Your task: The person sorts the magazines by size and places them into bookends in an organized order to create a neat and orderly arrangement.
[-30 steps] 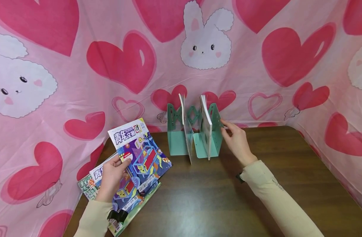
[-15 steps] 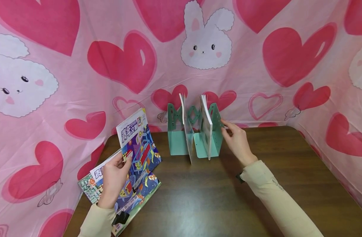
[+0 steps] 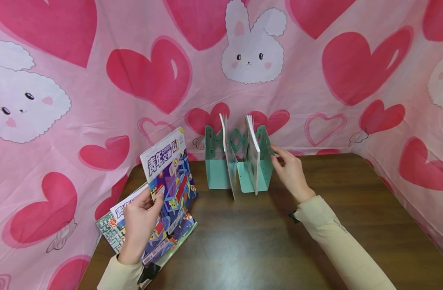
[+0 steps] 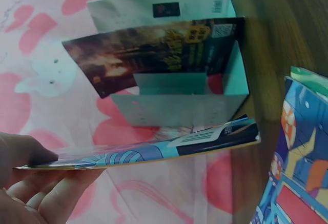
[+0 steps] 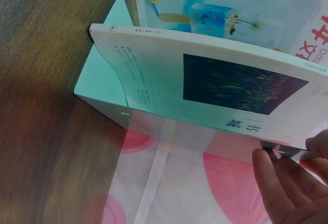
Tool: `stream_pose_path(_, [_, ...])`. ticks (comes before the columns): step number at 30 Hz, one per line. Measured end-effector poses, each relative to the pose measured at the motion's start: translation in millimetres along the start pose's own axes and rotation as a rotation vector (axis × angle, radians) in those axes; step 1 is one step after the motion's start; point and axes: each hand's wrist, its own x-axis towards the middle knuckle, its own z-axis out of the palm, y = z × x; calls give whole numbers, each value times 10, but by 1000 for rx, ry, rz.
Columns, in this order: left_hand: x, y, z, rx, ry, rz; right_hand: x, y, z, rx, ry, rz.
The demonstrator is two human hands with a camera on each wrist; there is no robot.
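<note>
My left hand [image 3: 139,221] pinches a colourful magazine [image 3: 174,181] by its left edge, tilted up above a pile of magazines [image 3: 157,245]. Seen edge-on in the left wrist view, the held magazine [image 4: 154,152] lies between thumb and fingers. At the back middle stands a green expandable book holder [image 3: 218,177]. My right hand [image 3: 291,175] grips the edge of its right side panel. Inside the holder, a white book [image 5: 154,75] leans near that panel. A dark-covered magazine [image 4: 148,55] stands apart from it, further left in the holder.
The brown wooden table [image 3: 250,241] carries everything. Pink cloth [image 3: 243,96] with hearts and rabbits hangs behind the table and at both sides. The fanned pile lies at the table's left, with a green-edged magazine [image 3: 107,227] at the bottom.
The left hand has raised and turned the magazine, so it stands steeper and its lower part has drawn left over the pile. The right hand stays on the holder's panel.
</note>
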Motion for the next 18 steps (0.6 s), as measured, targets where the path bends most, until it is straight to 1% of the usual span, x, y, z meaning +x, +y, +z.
stream_pose_path(5, [-89, 97, -1, -9, -3, -8, -9, 9, 8, 1, -3, 7])
stream_pose_path(11, [-167, 225, 16, -47, 14, 35, -9, -8, 6, 4, -3, 1])
stream_pose_path(18, [-264, 372, 46, -135, 15, 63, 10, -5, -1, 4, -8, 9])
